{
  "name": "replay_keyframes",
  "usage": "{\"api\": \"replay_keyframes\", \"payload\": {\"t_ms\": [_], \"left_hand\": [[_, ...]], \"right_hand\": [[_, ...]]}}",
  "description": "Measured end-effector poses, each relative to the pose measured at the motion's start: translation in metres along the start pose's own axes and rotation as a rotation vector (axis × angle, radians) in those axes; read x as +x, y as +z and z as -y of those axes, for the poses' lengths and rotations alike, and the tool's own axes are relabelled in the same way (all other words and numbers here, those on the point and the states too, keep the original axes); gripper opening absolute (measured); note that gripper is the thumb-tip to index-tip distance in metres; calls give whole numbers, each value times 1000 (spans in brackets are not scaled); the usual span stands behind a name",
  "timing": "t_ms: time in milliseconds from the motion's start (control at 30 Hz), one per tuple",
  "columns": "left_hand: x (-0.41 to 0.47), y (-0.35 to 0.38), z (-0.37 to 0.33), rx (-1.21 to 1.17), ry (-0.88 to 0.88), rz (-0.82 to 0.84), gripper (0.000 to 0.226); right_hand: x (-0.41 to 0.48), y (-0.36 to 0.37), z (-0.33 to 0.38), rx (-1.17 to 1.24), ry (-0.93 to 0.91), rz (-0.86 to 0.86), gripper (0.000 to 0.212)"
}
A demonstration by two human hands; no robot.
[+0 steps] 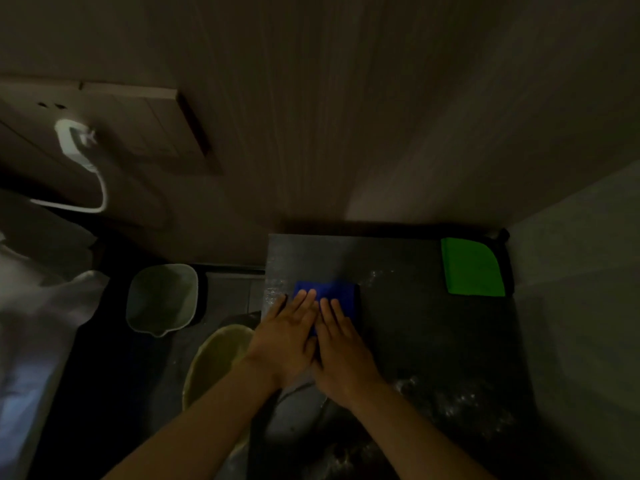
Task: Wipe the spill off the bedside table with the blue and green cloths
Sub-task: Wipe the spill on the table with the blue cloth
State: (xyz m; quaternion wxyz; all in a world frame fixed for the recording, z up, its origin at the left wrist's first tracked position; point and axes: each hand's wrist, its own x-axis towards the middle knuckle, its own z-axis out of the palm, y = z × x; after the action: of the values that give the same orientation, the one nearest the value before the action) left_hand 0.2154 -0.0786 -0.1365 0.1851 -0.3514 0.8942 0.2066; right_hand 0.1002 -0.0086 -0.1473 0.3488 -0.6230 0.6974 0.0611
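Note:
A folded blue cloth (341,293) lies on the dark bedside table (408,327) near its left edge. My left hand (285,336) and my right hand (341,351) press flat on it side by side, fingers extended and touching. A folded green cloth (472,268) rests untouched at the table's far right corner. Pale wet specks of the spill (450,400) glisten at the near right of the tabletop and faintly around the blue cloth.
Left of the table on the floor stand a grey square bin (161,297) and a yellowish round basin (214,362). White bedding (31,323) fills the far left. A white plug and cable (78,143) hang on the wall. A wall bounds the table's right side.

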Motion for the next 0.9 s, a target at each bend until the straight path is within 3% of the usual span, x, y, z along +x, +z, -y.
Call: {"api": "replay_keyframes", "payload": {"t_ms": [367, 700, 900], "left_hand": [[87, -53, -6, -78, -69, 34, 63], [32, -9, -50, -94, 9, 58, 65], [64, -28, -58, 1, -11, 86, 65]], "right_hand": [[55, -81, -35, 106, -1, -12, 78], [-22, -28, -52, 111, -10, -41, 76], [-1, -45, -68, 124, 4, -51, 80]]}}
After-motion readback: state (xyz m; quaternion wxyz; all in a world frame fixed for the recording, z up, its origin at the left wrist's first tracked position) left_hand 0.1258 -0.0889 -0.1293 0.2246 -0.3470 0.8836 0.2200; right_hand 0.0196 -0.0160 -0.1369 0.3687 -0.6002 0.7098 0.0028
